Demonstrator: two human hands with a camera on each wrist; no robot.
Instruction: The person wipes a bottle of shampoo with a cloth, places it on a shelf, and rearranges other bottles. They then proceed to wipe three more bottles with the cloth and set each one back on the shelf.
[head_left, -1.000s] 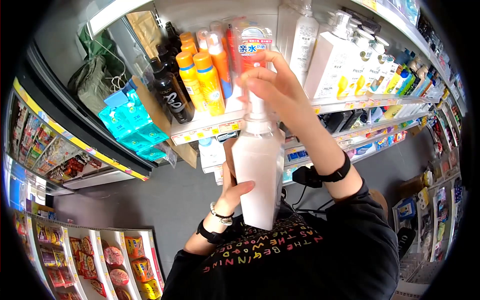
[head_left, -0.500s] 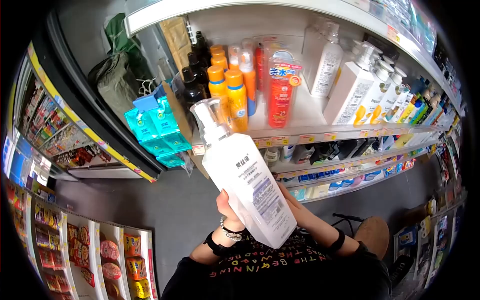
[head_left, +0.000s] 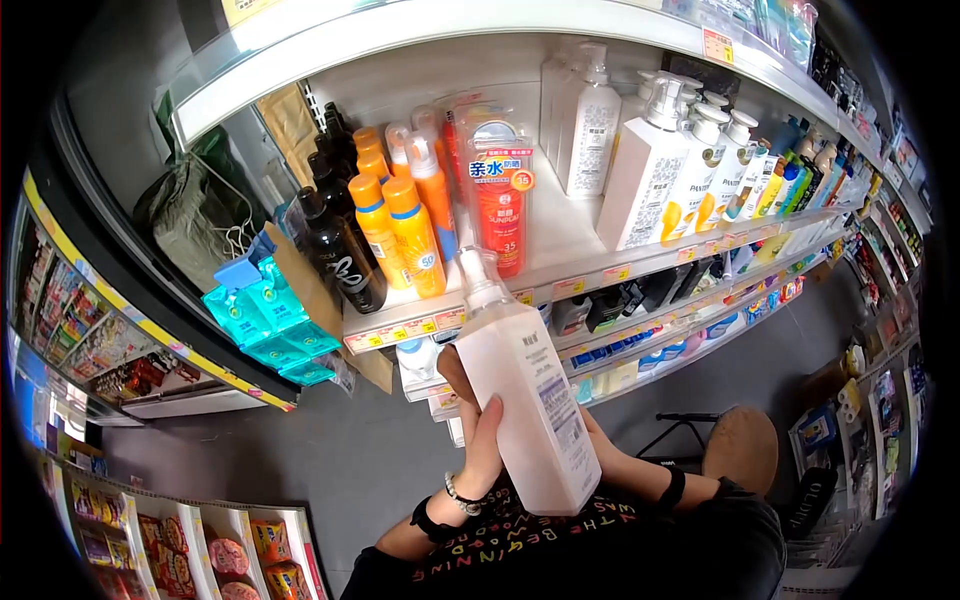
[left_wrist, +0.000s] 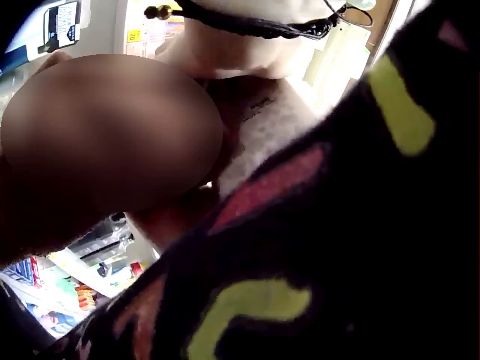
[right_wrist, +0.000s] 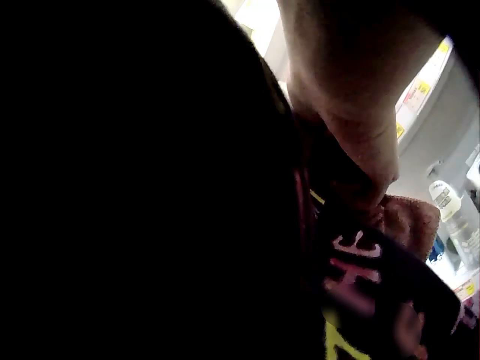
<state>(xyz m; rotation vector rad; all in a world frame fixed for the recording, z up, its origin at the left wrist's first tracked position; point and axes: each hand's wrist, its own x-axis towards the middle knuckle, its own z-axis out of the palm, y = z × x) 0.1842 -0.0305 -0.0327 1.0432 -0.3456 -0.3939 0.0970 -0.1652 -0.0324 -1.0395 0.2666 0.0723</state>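
A tall white pump bottle (head_left: 535,400) with printed text on its side tilts in front of my chest, its pump towards the shelf. My left hand (head_left: 483,440) grips it from the left, thumb across the front edge. Beside those fingers shows a brown cloth-like piece (head_left: 456,376), partly behind the bottle. My right hand (head_left: 596,440) is at the bottle's far right side, its fingers hidden by it. In the right wrist view, a pinkish-brown cloth (right_wrist: 412,221) sticks out below the right hand, whose fingers are covered by the dark shirt.
Ahead, a white shelf (head_left: 560,240) holds orange sunscreen bottles (head_left: 413,240), a red sunscreen pack (head_left: 502,215), dark bottles (head_left: 340,235) and more white pump bottles (head_left: 645,175). Teal packs (head_left: 272,315) hang at its left end. A round stool (head_left: 740,450) stands at right.
My right hand has left the pump and moved down behind the bottle. The bottle has turned, showing its printed side, and its pump has swung left, then back towards the right. My left hand keeps its hold.
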